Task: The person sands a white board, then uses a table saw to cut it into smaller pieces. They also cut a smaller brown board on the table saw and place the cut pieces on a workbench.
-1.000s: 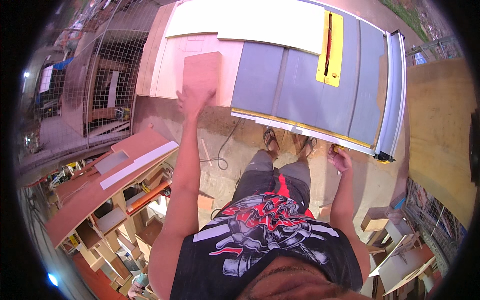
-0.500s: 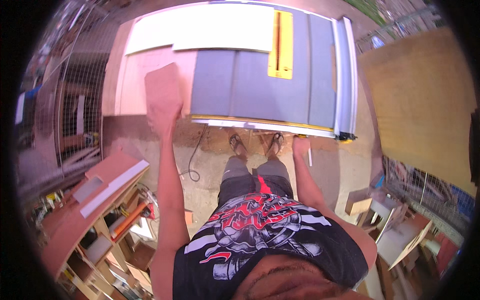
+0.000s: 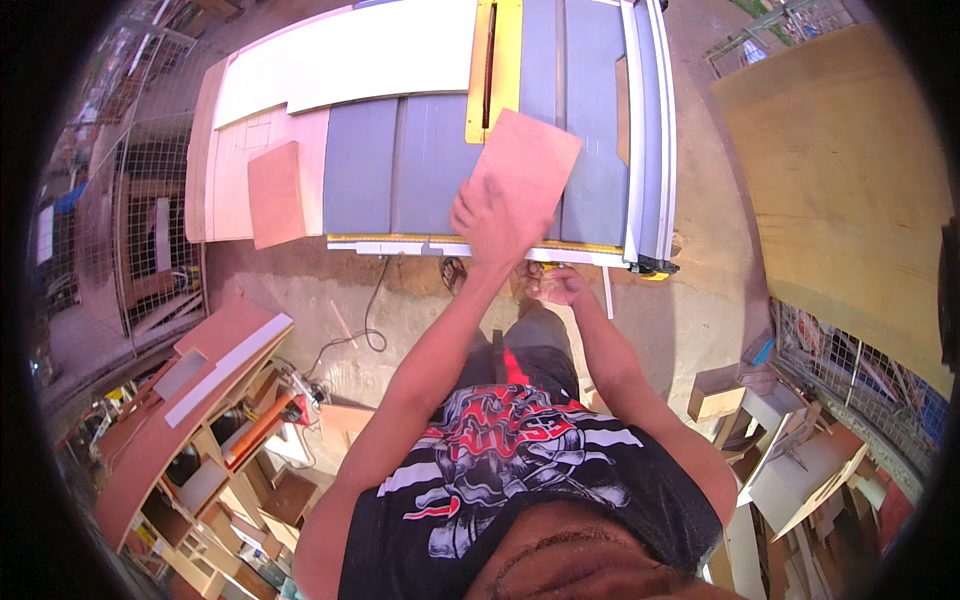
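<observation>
My left hand [image 3: 493,225] grips the near end of a flat reddish-brown wooden board [image 3: 532,165]. The board lies over the grey table saw top [image 3: 430,150], its far end close to the yellow throat plate [image 3: 478,125] with the blade slot. Just below the saw's front rail [image 3: 400,246], my right hand [image 3: 560,287] has its fingers curled at a small yellow part [image 3: 548,266], partly hidden by the hand. A similar reddish-brown board [image 3: 276,195] rests on the pale wooden side extension [image 3: 305,150] at the left.
Large white panels [image 3: 350,60] cover the far left of the saw. The fence rail [image 3: 650,130] runs along its right side. A cable [image 3: 375,335] loops on the floor. A cluttered wooden shelf unit [image 3: 190,400] stands lower left, a big plywood sheet [image 3: 840,190] at right.
My left hand has moved right from the side extension to the saw top, carrying a board. Another board is now uncovered on the extension. The right hand stays below the front rail; the view has shifted.
</observation>
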Action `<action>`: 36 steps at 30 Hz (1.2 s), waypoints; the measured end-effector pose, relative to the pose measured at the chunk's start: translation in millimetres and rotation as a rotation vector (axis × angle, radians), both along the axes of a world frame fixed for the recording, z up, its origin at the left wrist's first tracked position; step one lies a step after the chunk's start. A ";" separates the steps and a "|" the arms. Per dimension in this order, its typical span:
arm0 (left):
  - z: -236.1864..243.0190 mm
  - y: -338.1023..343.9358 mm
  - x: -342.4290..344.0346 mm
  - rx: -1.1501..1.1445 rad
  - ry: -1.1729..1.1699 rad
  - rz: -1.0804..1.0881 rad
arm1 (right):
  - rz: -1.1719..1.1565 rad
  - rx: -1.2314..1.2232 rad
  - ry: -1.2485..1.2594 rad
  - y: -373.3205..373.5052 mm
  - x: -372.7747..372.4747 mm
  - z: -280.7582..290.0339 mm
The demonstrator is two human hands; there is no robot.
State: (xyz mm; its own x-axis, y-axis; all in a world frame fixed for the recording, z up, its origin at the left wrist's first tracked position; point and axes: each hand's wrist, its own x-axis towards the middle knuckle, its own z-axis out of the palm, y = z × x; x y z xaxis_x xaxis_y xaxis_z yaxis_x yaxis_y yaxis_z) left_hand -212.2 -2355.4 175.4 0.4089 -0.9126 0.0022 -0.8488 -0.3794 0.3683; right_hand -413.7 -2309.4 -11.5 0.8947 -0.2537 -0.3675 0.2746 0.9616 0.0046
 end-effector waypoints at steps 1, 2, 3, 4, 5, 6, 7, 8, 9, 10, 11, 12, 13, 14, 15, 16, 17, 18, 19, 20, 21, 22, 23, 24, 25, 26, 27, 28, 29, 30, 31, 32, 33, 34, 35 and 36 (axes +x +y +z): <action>-18.3 -2.4 -3.6 -0.080 -0.053 0.041 | -0.009 0.009 0.058 0.9 2.3 3.8; -25.8 -1.2 -2.5 -0.124 -0.010 0.019 | -0.021 0.014 0.121 -0.7 2.9 10.0; -30.9 6.5 4.7 -0.164 0.032 0.009 | -0.021 0.013 0.255 0.0 6.0 25.4; -29.8 10.7 8.1 -0.206 0.079 -0.022 | -0.004 -0.077 0.458 2.6 3.7 18.4; -28.4 14.6 11.7 -0.198 0.090 -0.077 | 0.013 -0.168 0.661 5.3 3.5 11.1; -23.2 21.1 17.0 -0.186 0.096 -0.124 | 0.041 -0.259 0.858 11.6 7.6 4.5; -23.4 25.8 23.9 -0.175 0.101 -0.161 | -0.046 -0.534 1.311 18.1 35.6 27.8; -26.9 26.7 25.4 -0.189 0.056 -0.166 | -0.083 -0.629 1.440 23.4 42.6 20.9; -38.8 29.1 24.0 -0.194 0.018 -0.180 | -0.120 -0.713 1.577 36.0 42.2 1.8; -43.3 19.9 27.4 -0.218 -0.029 -0.186 | -0.170 -0.821 1.703 25.0 50.6 4.0; -47.2 13.8 27.3 -0.225 -0.027 -0.164 | -0.232 -0.904 1.607 29.3 45.4 13.3; -46.4 11.3 23.4 -0.224 -0.021 -0.133 | -0.112 -0.723 1.351 23.0 35.3 26.2; -45.5 13.3 18.0 -0.210 -0.008 -0.106 | 0.009 -0.527 1.101 20.4 14.6 35.8; -44.9 10.8 14.6 -0.217 0.002 -0.065 | 0.124 -0.333 0.848 13.9 -3.1 43.7; -43.6 0.7 10.6 -0.232 0.011 -0.039 | 0.068 -0.202 0.626 6.7 -17.2 44.0; -42.4 -5.9 8.8 -0.247 0.020 -0.011 | 0.060 -0.139 0.509 1.4 -22.5 40.4; -41.6 -8.7 8.3 -0.245 0.013 -0.001 | 0.052 -0.074 0.392 -4.0 -24.6 36.5; -41.0 -14.0 6.0 -0.246 0.009 -0.003 | 0.034 -0.011 0.276 -7.8 -28.4 28.4; -40.9 -20.2 4.7 -0.248 0.002 -0.009 | 0.035 0.037 0.142 -7.9 -24.7 17.1; -40.2 -24.3 3.1 -0.240 0.008 -0.017 | 0.029 0.043 0.036 -8.3 -21.6 6.1; -40.1 -21.8 3.6 -0.221 0.014 -0.026 | 0.022 0.059 -0.070 -3.9 -14.9 0.1; -40.1 -20.8 4.5 -0.203 0.020 -0.037 | 0.011 0.073 -0.175 0.2 -11.7 -4.6; -40.5 -21.9 5.7 -0.190 0.005 -0.073 | -0.009 0.086 -0.063 4.7 -12.0 -8.0; -39.5 -22.4 5.5 -0.179 -0.008 -0.100 | -0.020 0.100 0.053 7.6 -14.2 -7.0; -39.9 -22.3 5.0 -0.169 -0.021 -0.128 | -0.032 0.114 0.169 11.1 -16.7 -5.8; -42.4 -20.3 4.4 -0.151 -0.031 -0.130 | -0.017 0.024 0.438 17.6 -15.8 -4.8; -44.3 -20.1 4.1 -0.140 -0.042 -0.131 | 0.001 -0.072 0.705 19.6 -5.9 5.5; -44.1 -21.6 2.9 -0.131 -0.055 -0.139 | 0.014 -0.165 0.971 24.6 3.3 8.9; -44.1 -23.5 2.2 -0.121 -0.031 -0.159 | -0.029 -0.351 1.212 29.4 16.2 10.9; -42.2 -26.9 0.5 -0.112 -0.009 -0.184 | -0.075 -0.539 1.451 36.3 28.1 5.8; -40.4 -31.0 2.7 -0.103 0.006 -0.206 | -0.120 -0.731 1.679 37.7 38.3 4.2; -39.3 -37.6 3.0 -0.121 0.017 -0.262 | -0.108 -0.734 1.698 37.0 39.6 3.9; -40.0 -42.5 2.3 -0.135 0.032 -0.308 | -0.084 -0.741 1.716 36.6 38.8 8.5; -40.7 -45.3 1.2 -0.149 0.048 -0.354 | -0.060 -0.749 1.734 36.2 37.0 13.3; -41.7 -43.8 0.4 -0.134 0.058 -0.350 | -0.034 -0.683 1.562 36.1 31.7 19.1; -42.5 -44.8 1.5 -0.127 0.067 -0.343 | -0.014 -0.626 1.390 29.2 23.3 27.3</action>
State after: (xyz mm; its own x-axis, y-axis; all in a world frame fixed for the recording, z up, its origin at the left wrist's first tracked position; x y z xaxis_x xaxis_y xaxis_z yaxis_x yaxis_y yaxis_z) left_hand -210.7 -2400.2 132.8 0.0824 -0.9907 0.1080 -0.8912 -0.0247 0.4529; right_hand -390.4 -2280.1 15.8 -0.0623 -0.6885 -0.7225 -0.2739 0.7079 -0.6510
